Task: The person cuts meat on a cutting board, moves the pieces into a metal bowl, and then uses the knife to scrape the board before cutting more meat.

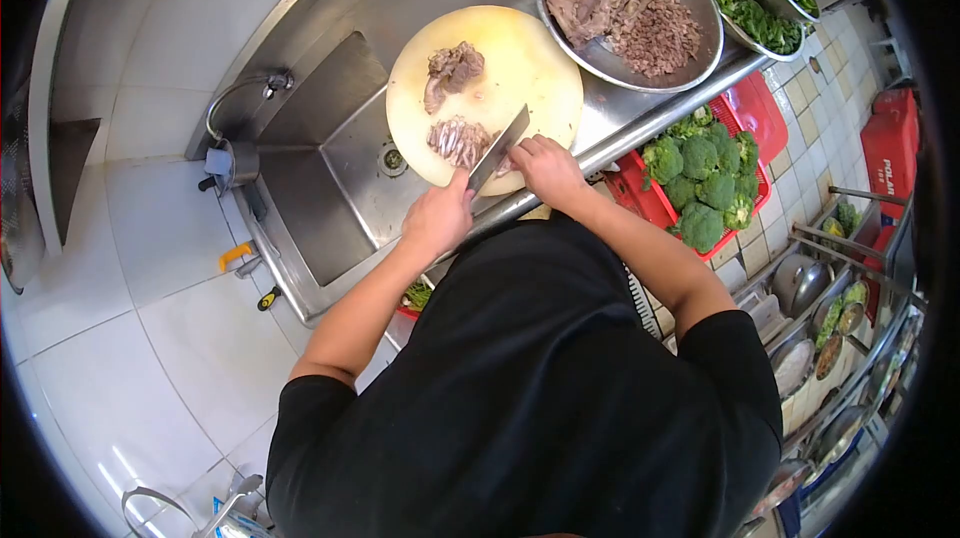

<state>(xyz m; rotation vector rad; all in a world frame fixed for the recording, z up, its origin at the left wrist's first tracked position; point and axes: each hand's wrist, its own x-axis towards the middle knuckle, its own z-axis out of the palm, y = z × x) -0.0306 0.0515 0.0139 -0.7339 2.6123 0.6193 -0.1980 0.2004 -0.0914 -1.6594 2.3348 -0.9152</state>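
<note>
My left hand (pixel 440 214) is closed around the handle of a cleaver (pixel 500 149), its blade angled up and to the right over a round cutting board (pixel 540 58). On the other side of the blade, the curled fingers of my right hand (pixel 546 170) press on a piece of cooked meat (pixel 507 166), mostly hidden by the fingers and blade. Just left of the blade lies a heap of sliced meat (pixel 459 142). Farther up the board sits an uncut chunk of meat (pixel 453 74).
A steel bowl (pixel 712 56) of meat pieces and chopped meat stands right of the board. Beyond it are containers of leafy greens (pixel 745 8). A red basket (pixel 768 200) of broccoli (pixel 705 160) sits below the counter edge. The steel sink (pixel 310 208) opens at left.
</note>
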